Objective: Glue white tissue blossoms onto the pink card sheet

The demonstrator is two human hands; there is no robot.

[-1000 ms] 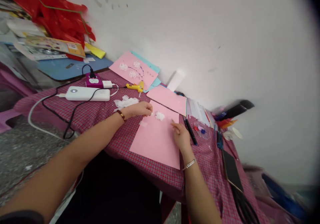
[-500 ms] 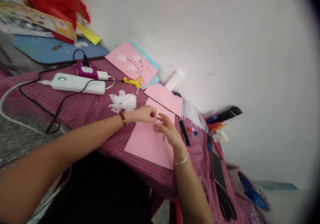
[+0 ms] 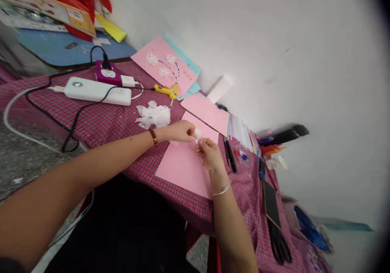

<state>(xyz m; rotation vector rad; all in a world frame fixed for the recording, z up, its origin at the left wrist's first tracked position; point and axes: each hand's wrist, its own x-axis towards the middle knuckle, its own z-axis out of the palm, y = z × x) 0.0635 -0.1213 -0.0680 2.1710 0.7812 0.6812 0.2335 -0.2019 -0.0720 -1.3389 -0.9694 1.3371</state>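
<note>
Over a pink sheet of paper (image 3: 183, 175), my left hand (image 3: 182, 131) and my right hand (image 3: 210, 153) meet fingertip to fingertip. Between them is a small piece of white tissue paper (image 3: 198, 133), pinched by the fingers of both. Left of the sheet, near my left wrist, lies a loose pile of white tissue pieces (image 3: 154, 115). Behind it rests a yellow glue gun (image 3: 167, 90) with a black cord. At the back, another pink sheet (image 3: 158, 53) bears white tissue flowers on dotted purple stems.
A white power strip (image 3: 97, 91) and purple adapter (image 3: 107, 74) sit at the left with trailing cords. Dark pens (image 3: 231, 157), a clear palette with paint (image 3: 243, 156), a white cup (image 3: 276, 163) and black-handled scissors (image 3: 278, 240) lie to the right.
My right hand's fingers have closed to a pinch on the tissue, and more white tissue shows above the fingertips. The whole view has shifted slightly.
</note>
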